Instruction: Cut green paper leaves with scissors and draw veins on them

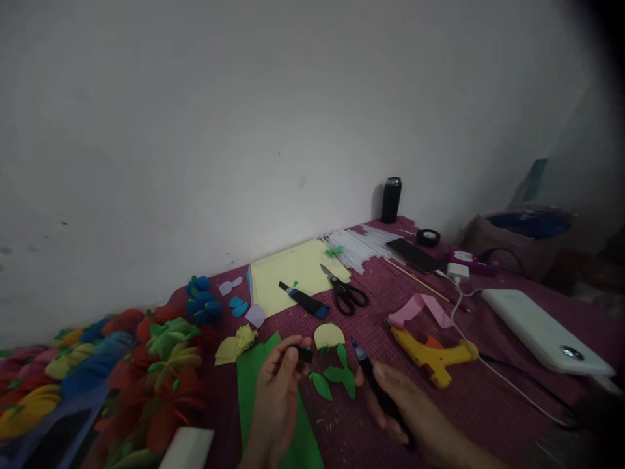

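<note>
My left hand (278,381) pinches a small black pen cap (304,354) between thumb and fingers. In my right hand (403,397) is a black pen (385,397), its bluish tip uncovered and tilted up toward the left. The cap and the pen are apart. Green leaf-shaped cutouts (342,374) and a pale yellow rounded piece (329,337) lie on the table just beyond and between the hands. A green sheet (258,371) runs beneath my left hand. Beside it sits a yellow fringed roll (245,339).
Black scissors (346,294) and a utility knife (306,301) rest partly on pale yellow sheets (283,267). To the right are a yellow glue gun (432,355), pink ribbon (422,308), a white power bank (544,332) and cables. Colourful flowers (170,378) crowd the left; a black can (391,200) stands behind.
</note>
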`<action>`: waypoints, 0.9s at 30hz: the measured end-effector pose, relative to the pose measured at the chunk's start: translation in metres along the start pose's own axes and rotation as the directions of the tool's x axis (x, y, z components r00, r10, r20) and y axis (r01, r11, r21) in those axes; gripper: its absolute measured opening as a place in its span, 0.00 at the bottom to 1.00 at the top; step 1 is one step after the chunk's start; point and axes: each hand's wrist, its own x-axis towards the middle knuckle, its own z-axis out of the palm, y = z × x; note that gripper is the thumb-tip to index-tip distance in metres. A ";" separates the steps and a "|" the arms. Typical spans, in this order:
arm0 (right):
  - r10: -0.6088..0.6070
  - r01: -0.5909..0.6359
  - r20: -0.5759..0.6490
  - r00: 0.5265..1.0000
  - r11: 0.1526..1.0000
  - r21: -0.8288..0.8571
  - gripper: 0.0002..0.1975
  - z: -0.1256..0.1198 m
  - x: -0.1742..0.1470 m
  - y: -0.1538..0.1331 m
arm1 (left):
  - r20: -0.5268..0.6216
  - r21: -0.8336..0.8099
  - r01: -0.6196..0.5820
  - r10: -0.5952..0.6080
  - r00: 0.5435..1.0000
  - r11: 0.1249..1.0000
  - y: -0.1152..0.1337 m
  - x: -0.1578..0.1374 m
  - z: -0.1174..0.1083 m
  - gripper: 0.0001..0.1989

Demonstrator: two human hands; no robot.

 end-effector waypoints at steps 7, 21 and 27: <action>0.066 -0.021 -0.094 0.993 0.908 0.419 0.15 -0.005 0.009 -0.015 | 0.016 0.090 0.054 -0.056 0.998 0.995 0.001 -0.003 0.003 0.15; -0.136 0.202 -0.155 0.978 0.784 0.587 0.06 0.019 0.034 -0.043 | 0.512 0.725 -0.327 -0.156 0.845 0.607 -0.016 -0.024 0.006 0.16; -0.206 0.272 -0.186 0.961 0.832 0.484 0.09 0.022 0.035 -0.038 | 0.498 0.761 -0.387 -0.086 0.863 0.521 -0.025 -0.023 0.006 0.18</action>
